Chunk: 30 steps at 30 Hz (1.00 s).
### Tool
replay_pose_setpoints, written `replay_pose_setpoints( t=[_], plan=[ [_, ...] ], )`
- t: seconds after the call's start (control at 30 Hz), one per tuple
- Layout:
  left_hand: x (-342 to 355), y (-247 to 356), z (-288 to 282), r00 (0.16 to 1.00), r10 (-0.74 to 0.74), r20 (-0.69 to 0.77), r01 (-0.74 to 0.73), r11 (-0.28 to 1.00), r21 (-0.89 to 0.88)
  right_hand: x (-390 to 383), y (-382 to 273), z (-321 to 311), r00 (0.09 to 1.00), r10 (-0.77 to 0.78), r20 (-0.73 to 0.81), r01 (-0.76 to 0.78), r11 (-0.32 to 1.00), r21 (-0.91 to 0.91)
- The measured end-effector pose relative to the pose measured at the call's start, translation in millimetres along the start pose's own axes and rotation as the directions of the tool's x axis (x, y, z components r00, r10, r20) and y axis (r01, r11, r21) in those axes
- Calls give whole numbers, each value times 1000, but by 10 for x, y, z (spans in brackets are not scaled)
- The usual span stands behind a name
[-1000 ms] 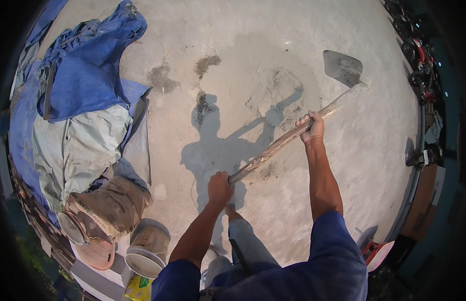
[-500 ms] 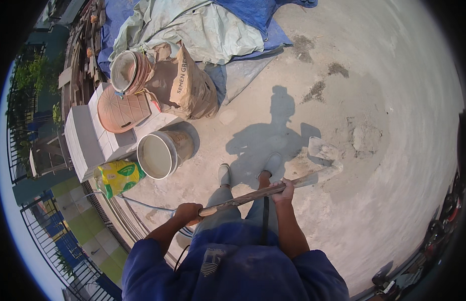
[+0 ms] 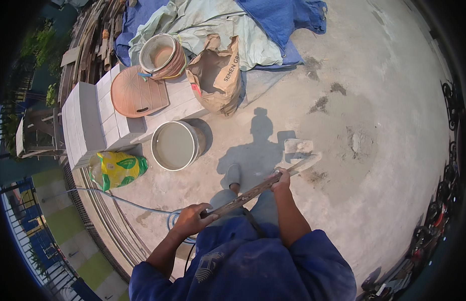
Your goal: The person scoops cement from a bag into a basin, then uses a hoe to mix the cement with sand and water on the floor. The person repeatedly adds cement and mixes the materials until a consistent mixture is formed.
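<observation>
Hoe (image 3: 244, 196); left hand (image 3: 193, 218) and right hand (image 3: 281, 181) closed round it; paper sack (image 3: 213, 100) opened; grey heap (image 3: 361, 143) lumpy; I judge more working left.

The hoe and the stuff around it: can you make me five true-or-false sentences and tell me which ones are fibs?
1. The left hand and the right hand both hold the hoe. True.
2. The round bucket is lying on its side. False: it stands upright, with greyish liquid inside.
3. The brown paper bag is open at the top. True.
4. The left hand is nearer the hoe's blade than the right hand. False: the right hand is nearer the blade.
5. The yellow-and-green bag is left of the bucket in the picture. True.
</observation>
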<state>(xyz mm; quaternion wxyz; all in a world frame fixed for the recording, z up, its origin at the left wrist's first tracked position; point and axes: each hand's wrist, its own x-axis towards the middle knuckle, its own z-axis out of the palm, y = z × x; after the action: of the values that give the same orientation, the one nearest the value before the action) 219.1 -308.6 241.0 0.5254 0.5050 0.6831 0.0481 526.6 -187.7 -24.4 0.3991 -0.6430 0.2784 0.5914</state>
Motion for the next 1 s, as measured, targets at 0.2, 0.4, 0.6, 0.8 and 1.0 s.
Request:
replay_pose_setpoints(
  t=[0.2, 0.4, 0.6, 0.8, 1.0],
  plan=[
    [73, -316, 131, 880, 201, -431, -319, 922, -221, 50, -351, -731, 989, -148, 26, 143, 977, 156],
    [34, 666, 467, 889, 282, -361, -353, 924, -148, 58, -644, -1775, 981, -127, -146, 176, 900, 399],
    [94, 1967, 1692, 847, 433, 309, -519, 798, 305, 220, -892, -3218, 976, -114, -183, 208, 726, 655],
    [354, 2425, 3026, 637, 320, 701, -766, 356, 535, 175, -1299, -4226, 950, 67, -305, 228, 516, 826],
    [730, 2788, 3582, 525, 311, 792, -851, 160, 501, -10, -1646, -4761, 942, -58, -332, 324, 429, 843]
  ],
)
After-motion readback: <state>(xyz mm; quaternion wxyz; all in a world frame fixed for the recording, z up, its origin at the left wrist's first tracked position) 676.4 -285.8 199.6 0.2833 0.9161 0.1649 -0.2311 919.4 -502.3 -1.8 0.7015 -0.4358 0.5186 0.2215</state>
